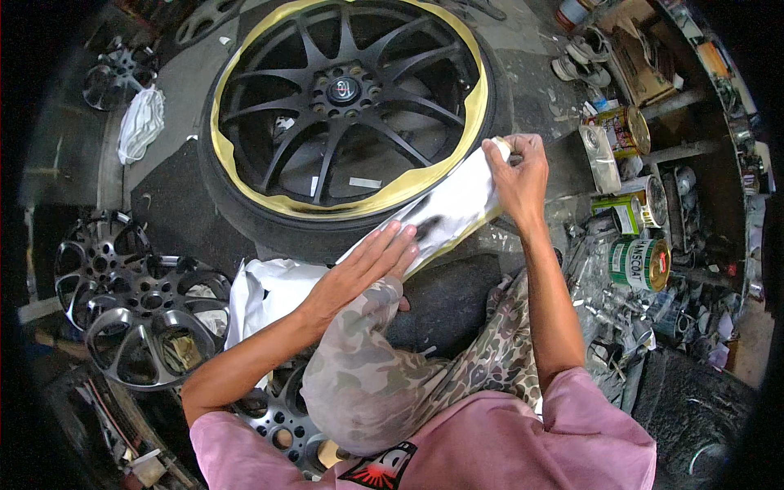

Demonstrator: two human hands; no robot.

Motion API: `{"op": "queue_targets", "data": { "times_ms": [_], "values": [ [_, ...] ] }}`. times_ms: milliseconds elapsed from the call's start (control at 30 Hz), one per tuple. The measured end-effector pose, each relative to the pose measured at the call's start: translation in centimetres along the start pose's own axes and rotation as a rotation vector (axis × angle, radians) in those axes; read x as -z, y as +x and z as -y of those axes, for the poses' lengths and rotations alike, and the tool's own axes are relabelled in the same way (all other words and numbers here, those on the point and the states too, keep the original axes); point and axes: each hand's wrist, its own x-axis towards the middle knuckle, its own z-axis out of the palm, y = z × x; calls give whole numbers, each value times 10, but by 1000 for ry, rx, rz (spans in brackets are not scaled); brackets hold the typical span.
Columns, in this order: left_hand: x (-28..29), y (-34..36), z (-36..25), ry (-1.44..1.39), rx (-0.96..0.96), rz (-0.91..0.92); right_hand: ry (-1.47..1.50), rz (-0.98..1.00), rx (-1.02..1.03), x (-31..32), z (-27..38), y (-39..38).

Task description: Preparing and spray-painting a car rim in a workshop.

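A strip of white masking sheet (467,204) with a dark smudge and a yellow tape edge stretches across my raised knee. My right hand (520,175) pinches its far right end between thumb and fingers. My left hand (377,255) lies with fingers extended, pressed on the sheet. More of the white sheet (273,292) hangs crumpled to the left of my knee. Just beyond my hands, a matte black alloy wheel (331,122) lies flat inside a black tyre (237,220). Wavy yellow masking tape (222,155) rings the wheel's edge.
Several bare alloy wheels (151,302) lie at the left, and another wheel (278,420) is beside my leg. A white cloth bundle (141,122) sits farther up. At the right stand a green paint can (639,263), other tins (625,131), shoes (584,59) and heaped scraps.
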Motion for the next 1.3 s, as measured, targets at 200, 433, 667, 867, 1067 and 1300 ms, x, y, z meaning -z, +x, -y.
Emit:
{"op": "queue_targets", "data": {
  "times_ms": [200, 433, 667, 867, 1067, 1300],
  "values": [
    [-6, 12, -5, 464, 8, 57, -20, 0, -22, -5, -3, 20],
    [-1, 20, 3, 489, -24, 119, -151, 24, 461, 21, 14, -26],
    [-7, 22, 13, 683, -123, 75, -143, 113, 511, 18, -3, -40],
    [-24, 30, 18, 576, -110, -96, -302, -112, 122, 96, -100, -92],
    [-41, 32, 30, 545, -109, -203, -639, -334, -401, 189, -270, -149],
    [-40, 16, 23, 652, -41, -150, 316, -7, -912, 184, -341, -134]
  ]
}}
